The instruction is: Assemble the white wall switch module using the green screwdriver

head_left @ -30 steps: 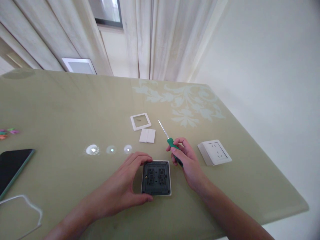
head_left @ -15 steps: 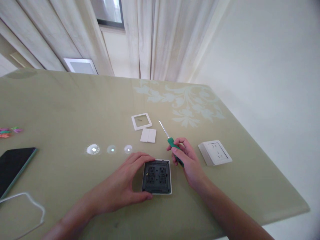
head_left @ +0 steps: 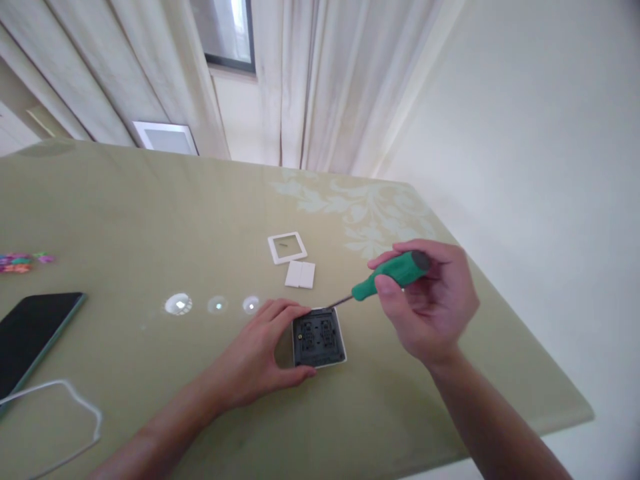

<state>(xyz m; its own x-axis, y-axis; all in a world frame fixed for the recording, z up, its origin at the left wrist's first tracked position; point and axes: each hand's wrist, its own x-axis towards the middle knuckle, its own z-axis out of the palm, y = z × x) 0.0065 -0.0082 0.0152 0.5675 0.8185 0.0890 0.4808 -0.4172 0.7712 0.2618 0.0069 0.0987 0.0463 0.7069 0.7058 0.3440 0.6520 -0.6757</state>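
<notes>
Head view: toward the near edge of the surface (head_left: pixel 150 220), the left hand (head_left: pixel 255 363) grips a black square module (head_left: pixel 317 343) by opposite sides; the right hand (head_left: pixel 443 307) clasps a green screwdriver (head_left: pixel 387 277) (its tip at the module's far rim). Beyond lies a white frame (head_left: pixel 275 251).

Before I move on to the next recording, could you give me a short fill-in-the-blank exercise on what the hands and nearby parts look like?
1. The ____ hand holds the dark switch base by its edges.
2. The right hand holds a screwdriver whose handle is mainly ____ in colour.
3. Of the switch base's near and far edges, the screwdriver's shaft meets the ____ one.
4. Next to the square white frame lie ____ white rocker plates.

Missing words: left; green; far; two.
</notes>
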